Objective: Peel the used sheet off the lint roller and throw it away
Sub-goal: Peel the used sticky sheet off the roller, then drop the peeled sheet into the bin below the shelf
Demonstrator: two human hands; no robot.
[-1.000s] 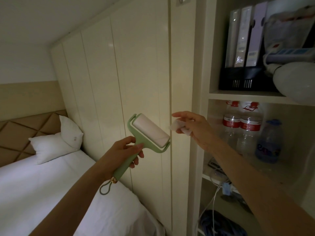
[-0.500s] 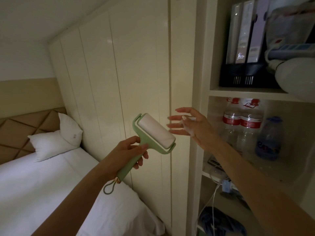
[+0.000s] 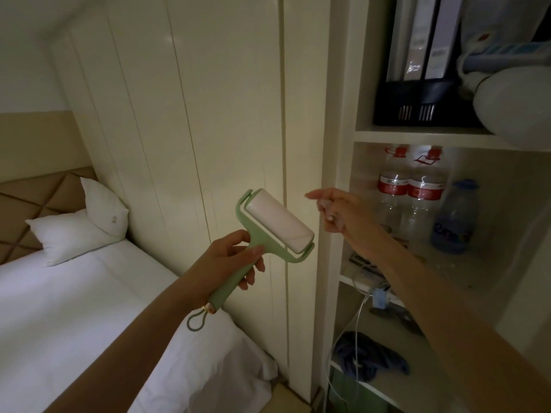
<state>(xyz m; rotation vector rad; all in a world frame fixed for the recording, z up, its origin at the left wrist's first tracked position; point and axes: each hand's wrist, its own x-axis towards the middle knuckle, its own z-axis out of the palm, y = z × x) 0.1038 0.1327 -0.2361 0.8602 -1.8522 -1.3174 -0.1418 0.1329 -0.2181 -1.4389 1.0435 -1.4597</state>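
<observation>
My left hand [image 3: 229, 259] grips the green handle of the lint roller [image 3: 278, 223], which is held up in front of the cream wardrobe panel. Its white roll tilts down to the right, and a loop hangs from the handle's end. My right hand [image 3: 346, 214] is just right of the roll and apart from it, at the edge of the open shelf. The index finger points left and the other fingers are curled. A small pale scrap, the used sheet [image 3: 327, 210], shows blurred among the curled fingers.
Open shelves on the right hold two red-labelled water bottles [image 3: 393, 192], a blue bottle [image 3: 453, 219], binders [image 3: 423, 55] above, cables and a blue cloth [image 3: 368, 356] below. A white bed [image 3: 74, 308] with a pillow [image 3: 74, 231] lies at the lower left.
My right hand spread its fingers half a second ago and has now curled them again, moving slightly right towards the shelf. The roller has stayed in about the same place in my left hand.
</observation>
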